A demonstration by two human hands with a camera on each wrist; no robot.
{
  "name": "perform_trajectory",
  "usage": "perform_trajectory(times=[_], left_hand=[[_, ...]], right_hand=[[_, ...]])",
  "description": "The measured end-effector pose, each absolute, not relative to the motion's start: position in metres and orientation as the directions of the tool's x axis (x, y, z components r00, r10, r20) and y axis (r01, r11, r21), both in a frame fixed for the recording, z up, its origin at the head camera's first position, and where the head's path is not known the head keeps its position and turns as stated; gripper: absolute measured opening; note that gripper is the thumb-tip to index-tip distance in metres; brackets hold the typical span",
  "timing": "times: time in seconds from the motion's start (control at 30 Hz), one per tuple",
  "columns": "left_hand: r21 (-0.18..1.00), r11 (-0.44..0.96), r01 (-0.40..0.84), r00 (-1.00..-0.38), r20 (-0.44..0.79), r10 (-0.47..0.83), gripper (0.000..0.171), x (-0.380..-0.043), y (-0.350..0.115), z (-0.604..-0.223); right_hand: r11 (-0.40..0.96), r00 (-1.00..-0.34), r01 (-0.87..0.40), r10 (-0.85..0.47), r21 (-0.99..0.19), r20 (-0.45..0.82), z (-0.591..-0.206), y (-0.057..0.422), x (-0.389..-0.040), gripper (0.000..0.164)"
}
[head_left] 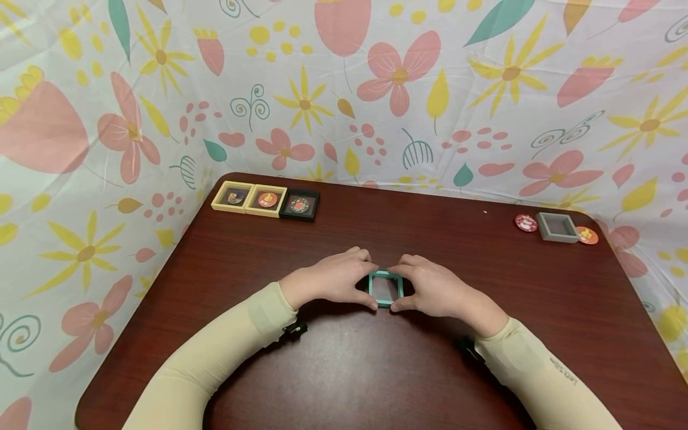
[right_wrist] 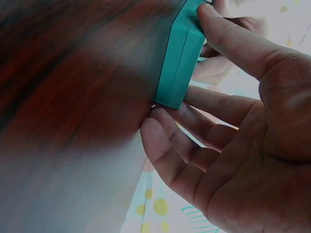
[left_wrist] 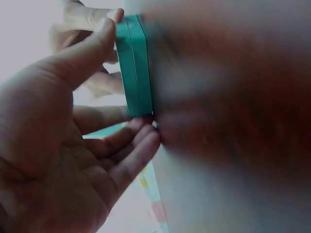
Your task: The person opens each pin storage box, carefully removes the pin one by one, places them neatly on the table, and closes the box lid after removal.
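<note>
A square teal display frame (head_left: 401, 289) with a see-through middle lies on the table between both hands. My left hand (head_left: 340, 278) pinches its left side, thumb at the near corner and forefinger at the far one. Mirroring that, my right hand (head_left: 438, 286) holds the right side between thumb and forefinger. In the left wrist view the frame's teal side wall (left_wrist: 136, 68) shows a thin seam along its length. The right wrist view shows the same kind of seam on the opposite wall (right_wrist: 180, 63). Remaining fingers of both hands rest near the far edge, by the tabletop.
At the back left, two cream frames (head_left: 248, 206) and a black frame (head_left: 316, 206) stand in a row, each with a round badge inside. A grey frame (head_left: 559, 237) sits at the back right between a red badge (head_left: 525, 223) and an orange badge (head_left: 589, 236). Flowered cloth (head_left: 333, 119) hangs behind the table.
</note>
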State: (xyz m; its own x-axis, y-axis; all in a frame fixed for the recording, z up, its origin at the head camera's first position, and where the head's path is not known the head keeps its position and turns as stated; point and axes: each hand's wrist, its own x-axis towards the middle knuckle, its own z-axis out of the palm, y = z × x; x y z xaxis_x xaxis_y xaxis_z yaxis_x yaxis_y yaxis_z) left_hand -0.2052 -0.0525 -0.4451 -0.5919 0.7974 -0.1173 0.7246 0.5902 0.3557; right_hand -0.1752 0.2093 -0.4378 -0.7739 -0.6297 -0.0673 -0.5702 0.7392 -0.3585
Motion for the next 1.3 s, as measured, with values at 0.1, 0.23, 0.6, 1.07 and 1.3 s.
perform_trajectory(times=[0.1, 0.23, 0.6, 1.07, 1.3], left_hand=[[0.346, 0.587, 0.732, -0.589, -0.112, 0.800, 0.082, -0.211, -0.054, -0.445], [0.306, 0.632, 0.712, -0.638, -0.093, 0.765, 0.089, -0.225, -0.066, -0.438], [0.176, 0.829, 0.530, -0.835, -0.064, 0.547, 0.100, -0.299, -0.128, -0.413], [0.144, 0.894, 0.424, -0.869, -0.215, 0.446, 0.105, -0.350, -0.168, -0.412], [0.161, 0.901, 0.404, -0.866, -0.249, 0.433, 0.103, -0.355, -0.168, -0.411]], right_hand=[[0.746, -0.779, -0.564, -0.623, -0.354, -0.072, -0.438, 0.210, -0.174, 0.072], [0.747, -0.778, -0.565, -0.624, -0.352, -0.074, -0.438, 0.210, -0.174, 0.072], [0.743, -0.774, -0.571, -0.629, -0.349, -0.075, -0.439, 0.210, -0.173, 0.072], [0.738, -0.768, -0.580, -0.637, -0.344, -0.071, -0.439, 0.211, -0.174, 0.071], [0.740, -0.769, -0.580, -0.636, -0.340, -0.071, -0.438, 0.213, -0.173, 0.072]])
